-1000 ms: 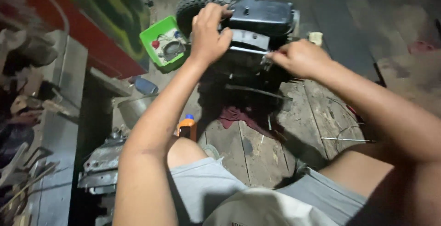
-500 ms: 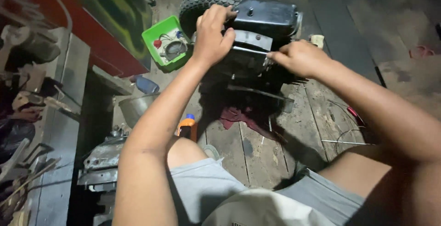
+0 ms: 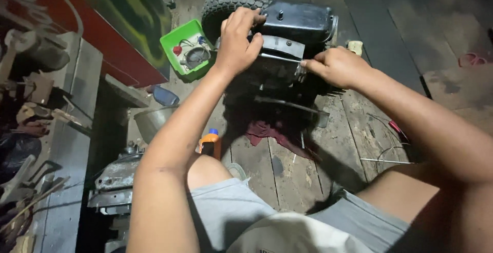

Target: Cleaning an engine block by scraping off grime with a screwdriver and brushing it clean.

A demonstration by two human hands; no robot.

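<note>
A small black engine [image 3: 287, 52] with a black fuel tank [image 3: 300, 19] on top stands on the wooden floor in front of my knees. My left hand [image 3: 237, 41] grips its upper left side, fingers curled over a grey metal cover. My right hand [image 3: 336, 67] pinches the end of a thin metal rod [image 3: 277, 58] that runs across the engine's front. A knobby black tyre [image 3: 231, 1] lies just behind the engine. A dark red rag [image 3: 269, 132] lies under it.
A green plastic tray [image 3: 169, 42] with small parts sits to the left of the tyre. An orange bottle with a blue cap [image 3: 210, 142] and a metal bowl [image 3: 151, 122] stand by my left knee. Another grey engine part [image 3: 115, 181] and shelves of tools are at the left. Wires [image 3: 385, 153] lie at the right.
The view shifted slightly. Both hands stay on the engine, with the right hand still at the rod's end.
</note>
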